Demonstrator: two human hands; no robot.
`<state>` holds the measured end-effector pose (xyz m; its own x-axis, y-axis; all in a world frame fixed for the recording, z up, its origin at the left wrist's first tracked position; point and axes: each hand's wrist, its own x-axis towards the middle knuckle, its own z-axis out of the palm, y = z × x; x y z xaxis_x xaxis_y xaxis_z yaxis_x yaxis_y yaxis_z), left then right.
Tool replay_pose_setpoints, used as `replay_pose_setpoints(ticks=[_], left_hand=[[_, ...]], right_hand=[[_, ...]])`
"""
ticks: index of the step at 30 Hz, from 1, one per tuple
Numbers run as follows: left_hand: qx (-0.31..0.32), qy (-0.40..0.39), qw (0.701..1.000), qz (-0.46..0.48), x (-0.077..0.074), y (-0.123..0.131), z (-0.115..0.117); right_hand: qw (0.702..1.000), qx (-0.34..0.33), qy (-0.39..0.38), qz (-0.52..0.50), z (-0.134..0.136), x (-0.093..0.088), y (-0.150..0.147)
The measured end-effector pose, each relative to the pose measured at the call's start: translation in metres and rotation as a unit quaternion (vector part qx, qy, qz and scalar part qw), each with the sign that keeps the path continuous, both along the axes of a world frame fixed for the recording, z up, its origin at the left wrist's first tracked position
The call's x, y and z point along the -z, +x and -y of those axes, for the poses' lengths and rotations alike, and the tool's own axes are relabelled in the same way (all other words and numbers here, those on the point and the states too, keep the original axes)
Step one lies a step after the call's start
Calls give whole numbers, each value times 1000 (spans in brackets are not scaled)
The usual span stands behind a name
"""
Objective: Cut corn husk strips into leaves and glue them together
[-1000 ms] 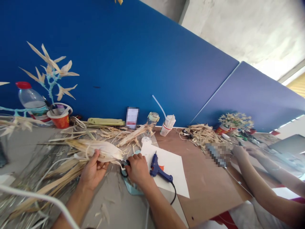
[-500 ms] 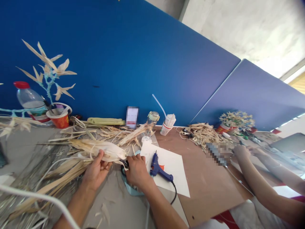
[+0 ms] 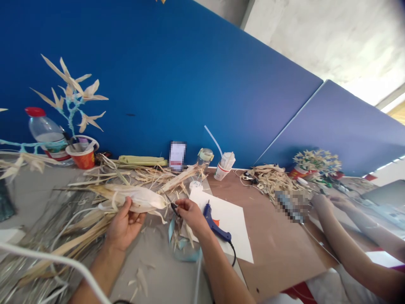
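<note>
My left hand [image 3: 127, 223] is closed around a dried corn husk [image 3: 137, 197], thumb on top and fingers curled beneath. The husk's pale, wide end points right and its dry tip trails left. Close to that pale end, my right hand [image 3: 190, 214] grips black-handled scissors [image 3: 175, 209]; their blades, partly hidden, are hard to make out. Under my right hand lies a light blue clear container [image 3: 186, 255] with husk scraps around it. A blue glue gun [image 3: 215, 226] rests on a white sheet [image 3: 234, 217] just right of my right hand.
Loose husk strips [image 3: 79, 240] and a white cable [image 3: 63, 261] cover the left side. Along the blue partition [image 3: 177, 76] stand a red cup [image 3: 82, 159], a bottle [image 3: 52, 139], a phone [image 3: 177, 155] and a jar [image 3: 205, 157]. A co-worker's arms [image 3: 351, 249] are at right.
My right hand has lifted away from the light blue container and turned, with the scissors now visible beside the husk end. My left hand keeps the husk almost in place. The view shifts slightly.
</note>
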<state>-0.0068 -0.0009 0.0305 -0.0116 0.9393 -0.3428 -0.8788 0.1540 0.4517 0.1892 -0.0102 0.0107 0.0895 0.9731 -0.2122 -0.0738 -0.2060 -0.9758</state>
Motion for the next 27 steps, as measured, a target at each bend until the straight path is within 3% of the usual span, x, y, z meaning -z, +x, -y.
replay_pose_setpoints(ticks=[4,9,14,22,27], left_hand=[[-17,6,1000,2,-1,-4,-1],[-24,35,999,8,2,-9,-3],[-29,52,998,13,2,-11,-5],[-8,42,999,-4,4,-6,-3],[-18,17,1000,-3,2,-3,-3]], right_hand=[[980,-74,-52,-176,5,-7,3],[915,-160,-134,-345,10,-15,7],[862,-233,-151,-424,9,-11,4],[859,-220,-168,-431,15,-12,-7],[922,-182,-125,-318,16,-14,-14]])
